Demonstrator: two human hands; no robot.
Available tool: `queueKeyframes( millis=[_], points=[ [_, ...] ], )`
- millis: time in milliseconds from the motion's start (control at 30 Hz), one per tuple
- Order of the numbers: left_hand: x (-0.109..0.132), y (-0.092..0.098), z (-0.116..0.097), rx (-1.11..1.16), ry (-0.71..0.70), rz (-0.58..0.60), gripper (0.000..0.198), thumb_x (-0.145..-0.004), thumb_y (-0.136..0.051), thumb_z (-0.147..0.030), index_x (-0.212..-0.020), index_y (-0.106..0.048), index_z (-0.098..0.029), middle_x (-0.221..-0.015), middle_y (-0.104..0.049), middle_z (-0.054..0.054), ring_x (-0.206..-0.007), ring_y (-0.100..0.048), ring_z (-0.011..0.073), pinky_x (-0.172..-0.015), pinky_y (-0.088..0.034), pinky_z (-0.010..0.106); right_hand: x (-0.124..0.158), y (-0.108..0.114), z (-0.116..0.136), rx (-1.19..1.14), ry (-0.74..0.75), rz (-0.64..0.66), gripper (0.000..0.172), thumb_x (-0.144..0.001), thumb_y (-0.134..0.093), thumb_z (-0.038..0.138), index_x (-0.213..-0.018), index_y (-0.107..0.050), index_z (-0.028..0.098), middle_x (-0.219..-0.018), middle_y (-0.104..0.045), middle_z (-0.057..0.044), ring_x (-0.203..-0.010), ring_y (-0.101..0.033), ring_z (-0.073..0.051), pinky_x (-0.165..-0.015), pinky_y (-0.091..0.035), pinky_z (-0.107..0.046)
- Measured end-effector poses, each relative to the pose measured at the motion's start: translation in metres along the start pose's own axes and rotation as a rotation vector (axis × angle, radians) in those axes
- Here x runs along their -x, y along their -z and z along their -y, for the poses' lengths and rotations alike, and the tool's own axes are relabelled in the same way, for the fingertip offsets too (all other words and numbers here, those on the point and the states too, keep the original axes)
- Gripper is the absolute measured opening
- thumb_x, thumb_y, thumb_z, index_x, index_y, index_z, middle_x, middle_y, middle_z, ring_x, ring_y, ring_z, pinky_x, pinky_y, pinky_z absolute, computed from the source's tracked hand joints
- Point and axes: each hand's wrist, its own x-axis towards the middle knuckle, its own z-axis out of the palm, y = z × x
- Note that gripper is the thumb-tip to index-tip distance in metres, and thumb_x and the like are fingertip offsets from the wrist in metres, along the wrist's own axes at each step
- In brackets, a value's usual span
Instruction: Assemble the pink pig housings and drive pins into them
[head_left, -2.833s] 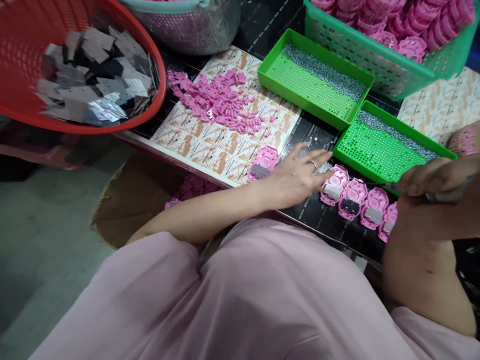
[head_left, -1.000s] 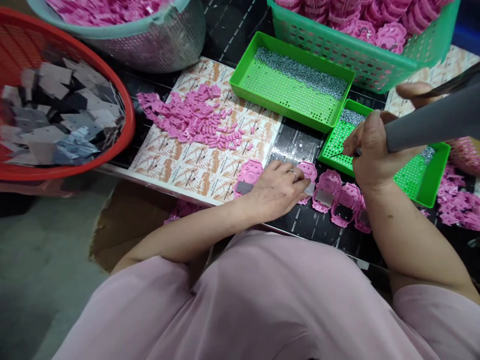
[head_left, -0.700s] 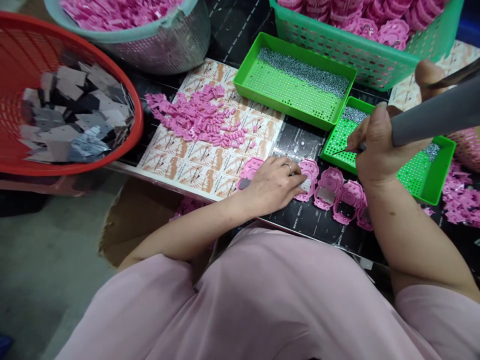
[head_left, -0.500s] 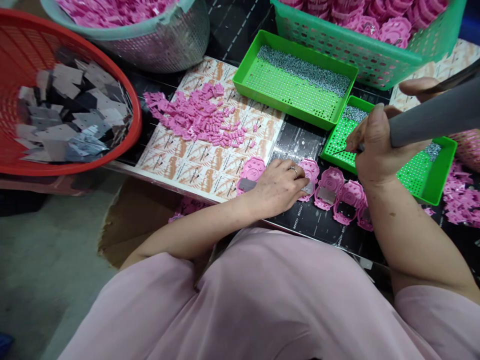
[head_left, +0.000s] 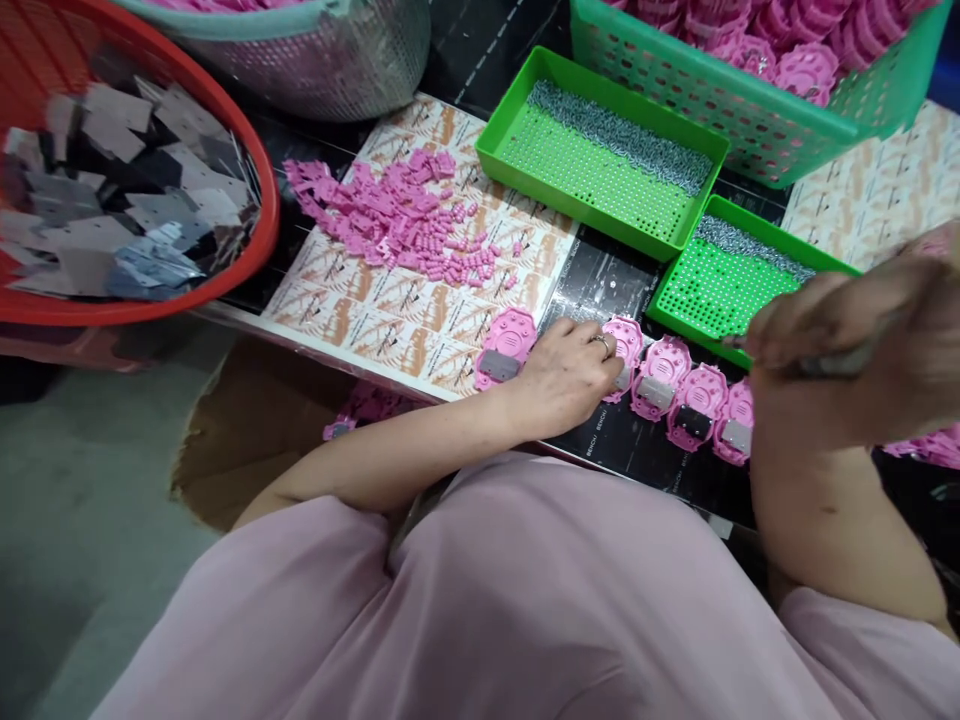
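Observation:
My left hand (head_left: 566,380), with a ring on one finger, is closed over a pink plastic case (head_left: 627,345) on the black table top, its fingertips at the grey plate on the case. Another pink case (head_left: 508,345) with a grey plate lies just left of this hand. To its right several more stand in a row, such as the pink case with a black plate (head_left: 696,408). My right hand (head_left: 847,340) is raised above the row's right end, smeared by motion. Its fingers are curled round a grey electric screwdriver (head_left: 832,362), mostly hidden by the hand.
Two green trays (head_left: 600,215) (head_left: 739,300) hold small metal screws. Pink small parts (head_left: 397,215) are heaped on patterned board. A red basket (head_left: 259,200) of metal plates stands left. Behind are a pale basket (head_left: 360,60) and a green crate (head_left: 712,100) of pink cases.
My right hand has turned and moved right and down, and the screwdriver's long grey body no longer shows. My left hand stays on the same case. The view has shifted slightly.

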Motion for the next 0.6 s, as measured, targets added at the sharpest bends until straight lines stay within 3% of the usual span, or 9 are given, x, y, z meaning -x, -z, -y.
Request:
queueKeyframes(
  millis=[133,600],
  points=[
    [0.000,-0.001,0.000,-0.019,-0.010,-0.011,0.013,-0.092,-0.059,-0.025,-0.095,-0.069,-0.018,-0.091,-0.069,0.004,-0.090,-0.057,0.0223,-0.072,-0.031,0.037,0.027,-0.016,-0.006,0.013,0.110,0.081,0.044,-0.084,-0.065,0.033,-0.050,-0.041,0.020,-0.041,-0.034,0.007,-0.030,-0.034,-0.006,-0.026,-0.027,-0.023],
    [-0.001,0.003,0.000,-0.028,-0.024,0.012,0.013,-0.093,-0.058,-0.025,-0.094,-0.070,-0.018,-0.091,-0.069,0.004,-0.088,-0.057,0.0210,-0.069,-0.029,0.036,0.034,-0.022,-0.018,0.024,0.061,0.045,0.039,-0.083,-0.064,0.034,-0.052,-0.044,0.021,-0.041,-0.036,0.007,-0.029,-0.034,-0.007,-0.027,-0.027,-0.025]
  ],
)
